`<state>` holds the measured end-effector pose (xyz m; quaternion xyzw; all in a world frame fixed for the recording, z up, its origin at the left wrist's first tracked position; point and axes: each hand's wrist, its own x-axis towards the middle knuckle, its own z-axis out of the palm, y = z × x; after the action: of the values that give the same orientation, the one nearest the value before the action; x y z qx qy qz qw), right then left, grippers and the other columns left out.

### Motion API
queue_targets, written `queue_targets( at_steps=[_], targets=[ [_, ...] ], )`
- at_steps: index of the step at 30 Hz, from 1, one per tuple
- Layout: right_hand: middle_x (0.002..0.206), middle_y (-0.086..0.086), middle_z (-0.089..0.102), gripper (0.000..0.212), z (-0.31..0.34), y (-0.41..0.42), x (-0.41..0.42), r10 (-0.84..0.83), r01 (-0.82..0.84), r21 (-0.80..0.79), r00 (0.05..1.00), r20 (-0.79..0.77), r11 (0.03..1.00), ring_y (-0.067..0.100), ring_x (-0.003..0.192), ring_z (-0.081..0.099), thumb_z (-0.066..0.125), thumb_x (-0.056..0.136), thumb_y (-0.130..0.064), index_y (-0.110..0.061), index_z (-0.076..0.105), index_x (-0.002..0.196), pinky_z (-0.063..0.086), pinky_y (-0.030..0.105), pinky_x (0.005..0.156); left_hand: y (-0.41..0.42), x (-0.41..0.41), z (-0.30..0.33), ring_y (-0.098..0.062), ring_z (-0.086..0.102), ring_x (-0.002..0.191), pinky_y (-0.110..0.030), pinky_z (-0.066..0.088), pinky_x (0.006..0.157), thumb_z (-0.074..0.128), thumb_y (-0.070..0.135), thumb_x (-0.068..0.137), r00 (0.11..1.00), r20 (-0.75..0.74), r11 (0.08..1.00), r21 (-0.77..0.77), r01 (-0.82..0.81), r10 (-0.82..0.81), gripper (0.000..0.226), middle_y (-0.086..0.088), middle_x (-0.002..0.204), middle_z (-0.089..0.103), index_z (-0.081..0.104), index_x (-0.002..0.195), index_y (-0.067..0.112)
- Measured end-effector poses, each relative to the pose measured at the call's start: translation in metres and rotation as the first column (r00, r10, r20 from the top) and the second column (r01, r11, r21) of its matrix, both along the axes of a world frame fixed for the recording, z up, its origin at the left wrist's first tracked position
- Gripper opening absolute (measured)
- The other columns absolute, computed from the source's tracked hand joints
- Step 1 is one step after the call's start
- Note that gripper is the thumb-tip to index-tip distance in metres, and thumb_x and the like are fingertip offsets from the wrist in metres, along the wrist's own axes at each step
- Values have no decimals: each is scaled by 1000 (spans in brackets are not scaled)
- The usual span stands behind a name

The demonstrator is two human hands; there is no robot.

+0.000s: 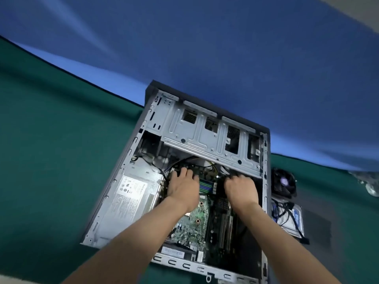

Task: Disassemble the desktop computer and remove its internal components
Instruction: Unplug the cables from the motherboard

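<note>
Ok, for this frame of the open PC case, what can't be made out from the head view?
- What the left hand and right hand touch: their fingertips hide it, so grip is unclear.
- Motherboard middle: covered by the forearms.
- Power supply label text: too small and blurred.
- Computer case near edge: cut off by the frame's bottom.
- Pale object at the right edge: blurred and cropped.
- Part under the cables beside the case: mostly covered.

Green desk (51, 140) covering, wide surface. Blue backdrop (205, 48) along desk far edge. Pale wall patch (352, 9), far right corner.
</note>
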<state>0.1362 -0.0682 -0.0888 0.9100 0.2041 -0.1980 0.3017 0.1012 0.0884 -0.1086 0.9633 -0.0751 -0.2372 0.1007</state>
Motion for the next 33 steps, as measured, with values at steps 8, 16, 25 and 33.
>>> queue_targets(
  at_steps=[8,16,25,33],
  targets=[
    [85,-9,69,25,-15,-7,8,-134,129,-115,990,-35,985,3,77,65,46,95,-7,-22,66,93,27,20,45,-2,7,-3,-30,26,134,-51,16,112,48,27,92,999,-43,1000,-5,-24,24,56,-15,145,35,33,143,11],
    [85,-10,67,25,-25,-7,9,-140,138,-126,990,-12,982,9,60,52,49,92,-3,-21,66,96,30,20,44,-2,9,-2,-31,29,131,-50,20,111,51,30,91,999,-44,999,-22,-30,29,55,-15,141,39,36,140,11],
    [103,-3,64,24,-37,-10,16,-58,63,-184,998,35,981,11,85,61,52,91,-6,-15,63,111,38,21,58,-1,8,-5,-29,33,128,-47,24,107,52,31,90,999,-9,998,-36,-45,44,51,-14,136,43,41,136,12],
    [121,5,61,28,-40,-13,33,-48,50,-161,999,16,986,23,113,57,55,90,-10,-14,61,117,45,29,94,3,7,-5,-26,33,128,-44,23,108,49,23,91,998,29,998,-42,-46,47,49,-9,137,43,39,138,17]
  ],
)
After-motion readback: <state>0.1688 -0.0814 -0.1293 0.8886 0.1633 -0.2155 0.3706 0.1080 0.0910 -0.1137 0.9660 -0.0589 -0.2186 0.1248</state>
